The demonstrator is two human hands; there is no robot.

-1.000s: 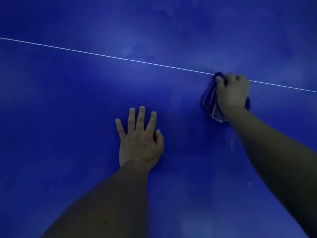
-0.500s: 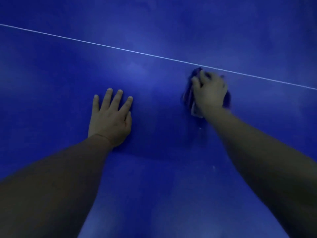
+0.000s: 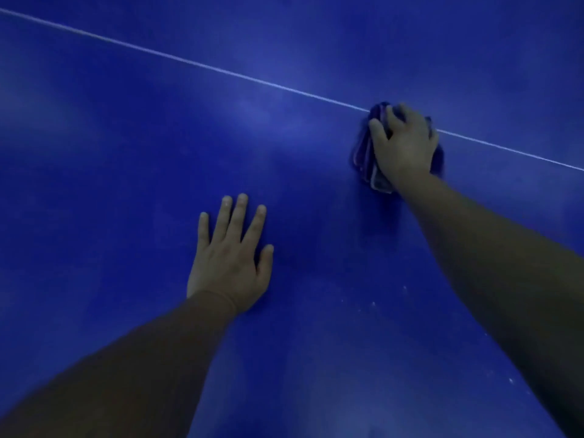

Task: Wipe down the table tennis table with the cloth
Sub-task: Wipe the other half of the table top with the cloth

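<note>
The blue table tennis table (image 3: 126, 184) fills the whole view. A thin white line (image 3: 196, 62) runs across it from upper left to right. My right hand (image 3: 404, 147) grips a bunched dark cloth (image 3: 363, 156) and presses it onto the table right at the white line; most of the cloth is hidden under the hand. My left hand (image 3: 230, 257) lies flat on the table, fingers straight and slightly spread, nearer to me and left of the cloth.
Small white specks (image 3: 373, 303) dot the surface between my two forearms and further right near the lower edge. No table edge or net shows in this view.
The right hand slid the cloth leftward and nearer, then back up onto the white line. The left hand stayed flat on the table while the view swung left and back.
</note>
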